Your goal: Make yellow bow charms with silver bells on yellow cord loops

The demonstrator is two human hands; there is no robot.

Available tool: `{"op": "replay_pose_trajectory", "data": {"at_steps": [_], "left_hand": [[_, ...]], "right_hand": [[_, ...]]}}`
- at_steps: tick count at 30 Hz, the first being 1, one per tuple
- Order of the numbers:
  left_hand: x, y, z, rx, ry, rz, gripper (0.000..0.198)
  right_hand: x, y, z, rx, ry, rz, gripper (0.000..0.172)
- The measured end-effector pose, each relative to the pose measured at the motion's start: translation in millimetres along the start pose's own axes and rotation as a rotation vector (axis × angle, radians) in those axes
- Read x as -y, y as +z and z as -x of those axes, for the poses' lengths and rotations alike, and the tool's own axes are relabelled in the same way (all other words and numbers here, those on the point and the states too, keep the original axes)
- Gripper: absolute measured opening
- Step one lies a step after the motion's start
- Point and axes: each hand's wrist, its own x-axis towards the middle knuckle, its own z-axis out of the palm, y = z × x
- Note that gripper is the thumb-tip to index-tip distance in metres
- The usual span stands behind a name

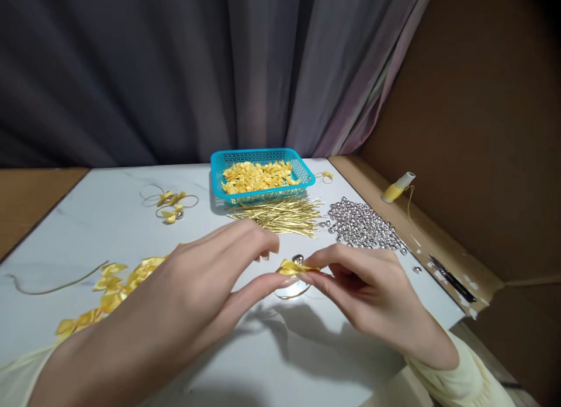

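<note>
A yellow ribbon bow is held over the white board near the middle of the view, with a silver bead at its back edge and a thin gold loop hanging below. My right hand pinches the bow's right side between thumb and forefinger. On its left side, the thumb of my left hand touches the bow from below, while the fingers are raised and apart from the thumb. Behind the hands lies a pile of gold wire ties.
A blue basket of yellow bows stands at the back. Silver beads are heaped right of the ties. Finished-looking bows with loops and loose bows lie left. Black snips and a thread spool sit along the right edge.
</note>
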Motion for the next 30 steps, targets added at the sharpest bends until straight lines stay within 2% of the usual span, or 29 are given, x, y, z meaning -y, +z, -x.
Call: {"op": "replay_pose_trajectory", "data": {"at_steps": [2,4,8,10,15,24,30], "left_hand": [[-3.7,-0.5,2.2,-0.053,0.027,-0.061,0.013],[-6.4,0.5,2.8,-0.053,0.071,-0.089,0.015],[-8.2,2.2,1.6,-0.107,0.120,-0.137,0.033],[-7.3,2.1,1.4,-0.119,0.145,-0.164,0.035],[-4.2,2.9,0.4,-0.095,0.237,-0.204,0.021],[-1.0,10.0,-2.9,-0.062,0.200,-0.204,0.021],[-0.2,11.9,-2.7,-0.059,0.185,-0.205,0.029]], "right_hand": [[1.2,-2.3,-3.6,-0.010,-0.017,0.008,0.004],[3.3,-4.6,-7.5,-0.006,-0.046,0.022,0.003],[7.6,-7.5,-15.3,0.040,-0.068,0.063,0.005],[8.1,-8.0,-18.7,0.068,-0.073,0.072,0.007],[5.2,-7.1,-24.1,0.073,-0.087,0.076,0.007],[1.5,-9.3,-27.4,0.127,-0.031,0.107,0.011],[0.7,-12.2,-27.5,0.176,-0.001,0.119,0.012]]}}
